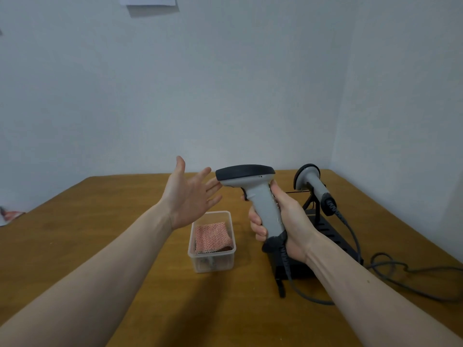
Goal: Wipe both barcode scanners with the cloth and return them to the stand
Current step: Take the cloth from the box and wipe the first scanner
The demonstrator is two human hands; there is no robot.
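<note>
1. The fingers [258, 227] of the right hand [288, 221] wrap round the grey handle of a barcode scanner [258, 196], gripping it firmly and holding it upright above the wooden table [100, 246], with its dark head pointing left.
2. The left hand [190, 196] is spread wide, palm facing right and fingers splayed, holding nothing; its fingertips reach close to the front of the held scanner's head, and I cannot tell whether they touch it.
3. A dark coiled cable [288, 271] runs down from the base of the held scanner's handle and trails across the table towards the right.
4. The second scanner [313, 186] rests on the black stand [325, 229] behind the right hand, its round head raised and facing the camera, its handle sloping down to the right.
5. The second scanner's cable [400, 269] loops over the table at the right edge.
6. The cloth [213, 236], pink and white in a woven pattern, lies folded inside a clear plastic tub [213, 261] that stands on the table just below the left hand and to the left of the stand.
7. Both forearms are bare and stretch forward from the bottom of the view.
8. A pale wall [225, 83] meets the far edge of the table.
</note>
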